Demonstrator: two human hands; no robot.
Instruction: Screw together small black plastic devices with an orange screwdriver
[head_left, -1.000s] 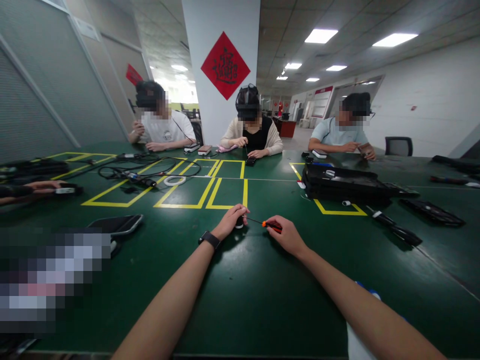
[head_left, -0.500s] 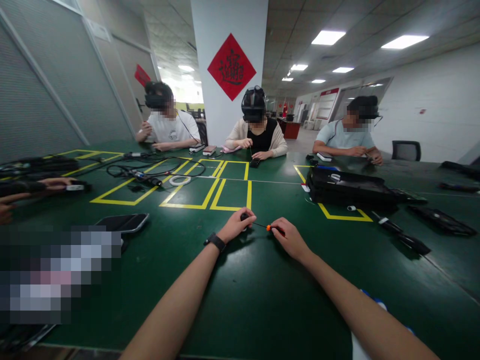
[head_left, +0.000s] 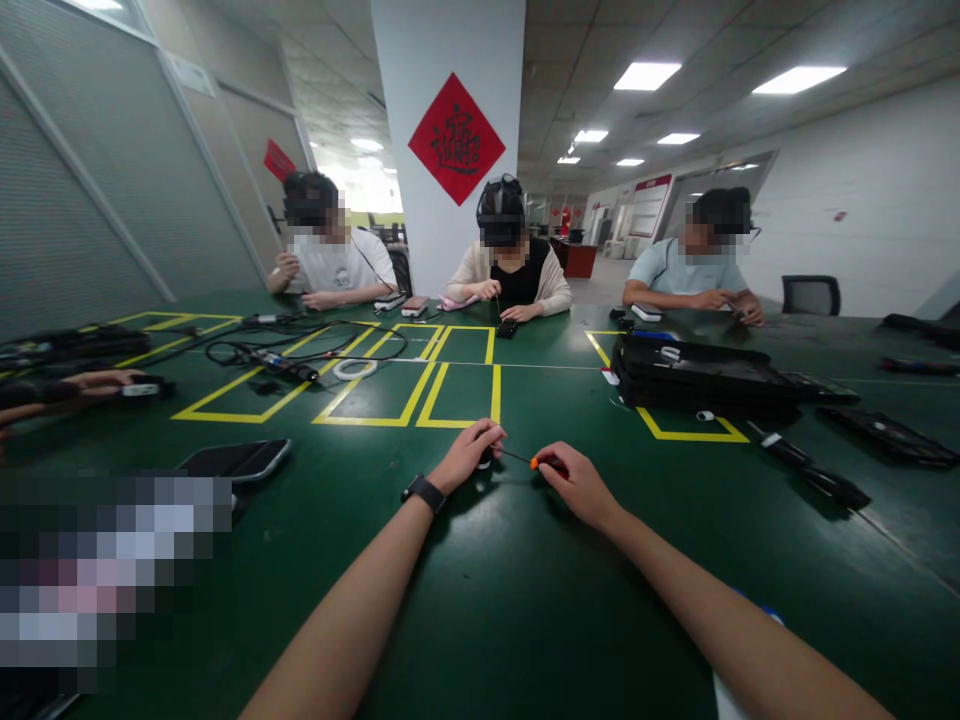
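Above the green table [head_left: 465, 575], my right hand [head_left: 581, 482] is closed on a screwdriver with an orange collar [head_left: 534, 463]. Its thin dark shaft points left and reaches my left hand [head_left: 466, 458]. My left hand, with a black watch on the wrist, has its fingers closed round a small dark object with a pale edge [head_left: 484, 460], mostly hidden by the fingers. Whether the shaft's tip touches that object cannot be made out.
Three people sit across the table. Black cases [head_left: 697, 375] lie at the right, cables [head_left: 270, 360] and a white ring [head_left: 355, 369] at the left. A dark phone-like device [head_left: 238, 458] lies nearer. Another person's hand [head_left: 105, 380] is at far left.
The view has turned slightly. My left hand has tilted a little, and more of the small object's pale edge shows. Both hands keep their hold.
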